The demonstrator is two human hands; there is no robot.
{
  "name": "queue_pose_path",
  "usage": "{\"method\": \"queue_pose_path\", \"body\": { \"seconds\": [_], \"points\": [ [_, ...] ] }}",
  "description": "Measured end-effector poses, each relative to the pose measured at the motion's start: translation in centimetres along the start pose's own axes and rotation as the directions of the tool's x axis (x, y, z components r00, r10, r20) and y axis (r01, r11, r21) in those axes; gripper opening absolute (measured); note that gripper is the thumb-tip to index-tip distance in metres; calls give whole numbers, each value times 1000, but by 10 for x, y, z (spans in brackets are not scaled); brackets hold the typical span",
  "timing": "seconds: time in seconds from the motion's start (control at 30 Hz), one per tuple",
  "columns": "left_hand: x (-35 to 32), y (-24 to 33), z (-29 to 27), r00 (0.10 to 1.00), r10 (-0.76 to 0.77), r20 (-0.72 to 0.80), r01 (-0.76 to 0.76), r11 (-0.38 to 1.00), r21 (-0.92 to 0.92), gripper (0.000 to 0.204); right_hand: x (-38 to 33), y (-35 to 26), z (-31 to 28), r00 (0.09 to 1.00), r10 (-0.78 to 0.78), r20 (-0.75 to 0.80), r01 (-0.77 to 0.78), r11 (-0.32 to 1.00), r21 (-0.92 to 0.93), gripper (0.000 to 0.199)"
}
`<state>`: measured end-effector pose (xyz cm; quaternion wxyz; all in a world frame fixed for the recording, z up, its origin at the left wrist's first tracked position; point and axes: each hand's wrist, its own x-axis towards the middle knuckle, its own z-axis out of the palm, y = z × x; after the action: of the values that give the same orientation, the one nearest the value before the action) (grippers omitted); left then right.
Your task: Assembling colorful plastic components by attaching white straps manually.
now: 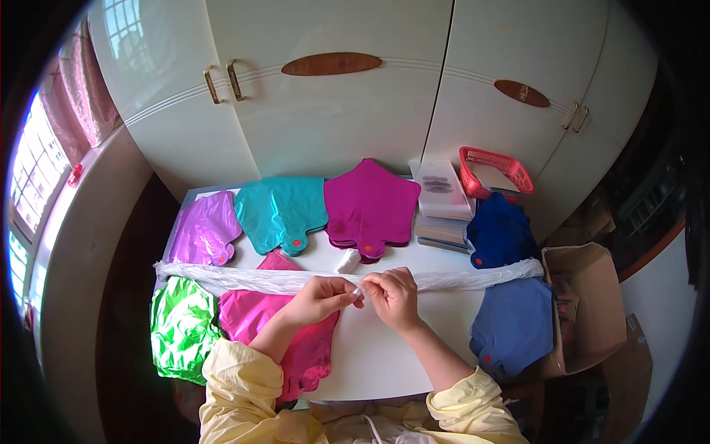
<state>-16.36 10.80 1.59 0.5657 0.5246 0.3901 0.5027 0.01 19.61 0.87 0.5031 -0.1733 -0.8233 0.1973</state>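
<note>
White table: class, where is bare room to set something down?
Bare table lies below the white plastic strip, between the pink balloon and light-blue balloons, under the right hand. Balloons, books and a red basket crowd the rear and sides.

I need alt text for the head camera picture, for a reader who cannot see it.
Two hands, the left hand and the right hand, pinch a long white twisted plastic strip stretched across a white table. Flat foil balloons in purple, teal, magenta, green, pink and blue lie around it, below white cupboard doors.
</note>
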Motion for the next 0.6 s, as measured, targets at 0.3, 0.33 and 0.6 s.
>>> {"method": "queue_pose_path", "body": {
  "seconds": [0.3,0.33,0.6],
  "points": [
    [4,3,9,981,106,-165,-126,985,-115,31,-7,-2,8,998,8,61,-4,998,-57,8],
    [4,3,9,978,109,-179,-117,993,-35,32,-7,-2,8,999,-4,48,8,997,-74,9],
    [2,-9,3,974,-26,-226,74,975,208,23,1,-4,0,993,-115,-39,109,987,-116,14]
  ]
}}
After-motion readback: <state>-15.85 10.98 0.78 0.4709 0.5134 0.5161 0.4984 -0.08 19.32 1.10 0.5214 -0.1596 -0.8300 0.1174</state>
